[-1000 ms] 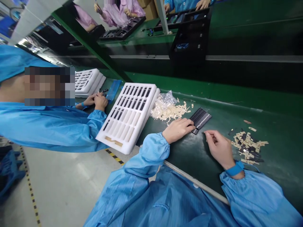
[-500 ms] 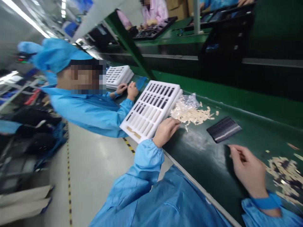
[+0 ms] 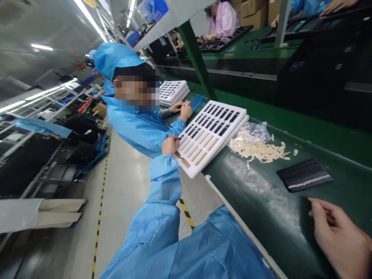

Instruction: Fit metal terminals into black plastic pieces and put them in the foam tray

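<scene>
From my feed, the left hand (image 3: 170, 145) is at the near left edge of the white foam tray (image 3: 190, 170). Its fingers are bent and the tips touch the rim by the nearest slots. I cannot tell whether it grips the edge or only rests there. The tray lies on the green bench (image 3: 261, 201), its near corner hanging past the bench edge. The far slots hold dark parts and the nearer ones pale parts.

Just beside the tray's right side is a heap of cream strips (image 3: 255, 147) against a clear plastic bag (image 3: 258, 130). Further right lies a black ribbed strip (image 3: 304, 175).

The right hand (image 3: 340, 236) rests low on the bench, well apart from the tray. Its fingers are loosely curled and partly cut off, so I cannot tell if it holds anything.

Past the tray, a co-worker (image 3: 139, 124) in blue works beside a stack of white trays (image 3: 171, 91).
</scene>
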A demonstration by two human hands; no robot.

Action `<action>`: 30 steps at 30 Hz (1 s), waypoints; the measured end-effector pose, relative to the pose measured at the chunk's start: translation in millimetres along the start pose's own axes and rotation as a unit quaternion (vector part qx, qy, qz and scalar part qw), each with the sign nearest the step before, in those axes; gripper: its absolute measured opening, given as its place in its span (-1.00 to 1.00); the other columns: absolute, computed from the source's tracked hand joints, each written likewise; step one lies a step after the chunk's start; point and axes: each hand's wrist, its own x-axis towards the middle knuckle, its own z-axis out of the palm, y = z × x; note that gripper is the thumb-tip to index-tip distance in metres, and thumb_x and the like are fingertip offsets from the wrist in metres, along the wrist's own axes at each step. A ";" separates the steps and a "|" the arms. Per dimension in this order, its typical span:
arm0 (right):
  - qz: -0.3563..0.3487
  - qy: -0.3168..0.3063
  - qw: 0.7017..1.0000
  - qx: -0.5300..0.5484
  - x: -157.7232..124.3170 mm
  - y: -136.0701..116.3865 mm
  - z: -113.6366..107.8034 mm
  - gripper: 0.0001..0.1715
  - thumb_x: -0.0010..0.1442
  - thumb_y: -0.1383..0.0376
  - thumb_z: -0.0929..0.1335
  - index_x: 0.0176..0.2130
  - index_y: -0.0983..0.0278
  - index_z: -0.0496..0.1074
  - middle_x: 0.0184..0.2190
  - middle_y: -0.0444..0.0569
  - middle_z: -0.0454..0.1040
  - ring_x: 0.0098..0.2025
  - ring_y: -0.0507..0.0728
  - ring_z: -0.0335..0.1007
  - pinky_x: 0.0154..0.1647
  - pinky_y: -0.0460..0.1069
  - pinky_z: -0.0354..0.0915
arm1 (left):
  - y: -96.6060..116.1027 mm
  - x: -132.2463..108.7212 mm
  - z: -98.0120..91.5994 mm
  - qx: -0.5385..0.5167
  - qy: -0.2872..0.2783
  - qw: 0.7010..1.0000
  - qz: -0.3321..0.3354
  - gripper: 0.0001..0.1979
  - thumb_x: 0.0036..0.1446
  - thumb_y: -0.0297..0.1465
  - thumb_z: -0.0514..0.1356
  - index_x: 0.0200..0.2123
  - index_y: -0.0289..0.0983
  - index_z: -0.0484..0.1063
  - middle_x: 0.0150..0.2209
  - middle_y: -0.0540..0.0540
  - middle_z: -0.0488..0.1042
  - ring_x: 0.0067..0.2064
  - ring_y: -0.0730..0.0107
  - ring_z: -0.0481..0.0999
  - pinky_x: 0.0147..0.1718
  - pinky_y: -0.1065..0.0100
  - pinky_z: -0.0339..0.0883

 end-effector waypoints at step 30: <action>-0.059 0.009 0.998 0.032 3.6 -27.8 2.9 -0.78 0.40 0.20 0.33 -0.22 0.23 0.53 -0.51 -0.16 0.51 -0.55 0.02 0.38 -0.44 -0.07 0.25 | 222.8 -114.6 -6.5 -0.064 -0.166 0.772 0.611 -0.74 0.42 -0.26 0.09 0.01 -0.27 0.44 -0.09 -0.14 0.56 -0.09 0.27 0.59 -0.06 0.28 0.44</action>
